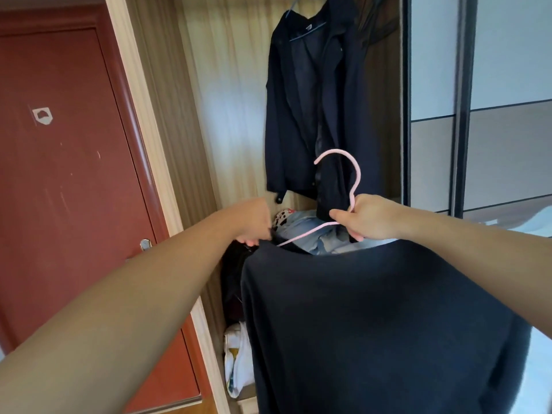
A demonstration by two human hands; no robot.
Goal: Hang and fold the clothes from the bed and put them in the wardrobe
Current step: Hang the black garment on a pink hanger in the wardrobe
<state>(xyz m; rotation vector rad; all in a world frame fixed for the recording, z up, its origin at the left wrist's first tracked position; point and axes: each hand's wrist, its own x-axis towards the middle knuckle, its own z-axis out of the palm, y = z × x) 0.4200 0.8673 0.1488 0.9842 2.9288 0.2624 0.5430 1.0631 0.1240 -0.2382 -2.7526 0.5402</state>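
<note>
Hanger (343,174) in right hand (366,218)

Two hands in view: one left hand (254,224), one right hand (366,218). One pink hanger (343,180). One dark shirt (373,324) on that hanger. One dark jacket (307,115) in one wardrobe (227,85) (on one blue hanger (294,6), mostly hidden). One pile of clothes (310,231) (pieces impossible to count). One red door (68,162). One white bag (237,358).
</note>
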